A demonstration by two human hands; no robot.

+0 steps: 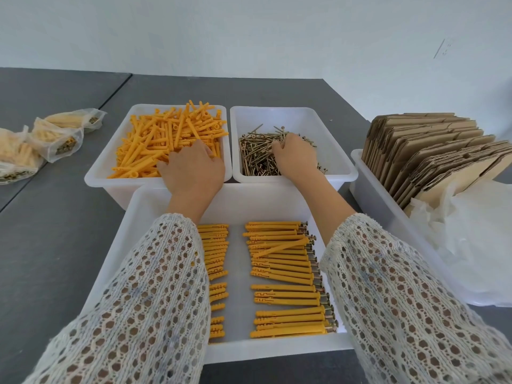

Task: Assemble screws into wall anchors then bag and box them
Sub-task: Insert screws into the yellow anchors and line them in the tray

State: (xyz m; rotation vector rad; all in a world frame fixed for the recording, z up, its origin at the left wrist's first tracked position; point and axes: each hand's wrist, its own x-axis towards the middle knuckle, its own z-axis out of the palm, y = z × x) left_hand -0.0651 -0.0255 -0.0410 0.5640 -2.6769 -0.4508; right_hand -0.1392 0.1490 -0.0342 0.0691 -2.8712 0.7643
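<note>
At the far left of the frame, filled bags (59,137) of finished anchor-and-screw sets lie on the desk (50,245), so some bagging looks done. Right of them, the bin of loose anchors (166,142) is piled every which way, with no common direction. The left hand (192,170) rests palm-down in that pile; its fingertips are buried, so I cannot tell whether its grip holds an anchor. Below, at lower centre, the front tray (277,347) holds two columns of assembled anchors (285,275), long axes running left to right, screw heads toward the right in the right column. The right hand (295,155) reaches into the screws (257,156), fingers curled down; whether they pinch one is hidden. At the right edge, flat cartons (426,153) stand unfolded beside clear bags (471,236): boxing seems wholly ahead, assembly ongoing.
</note>
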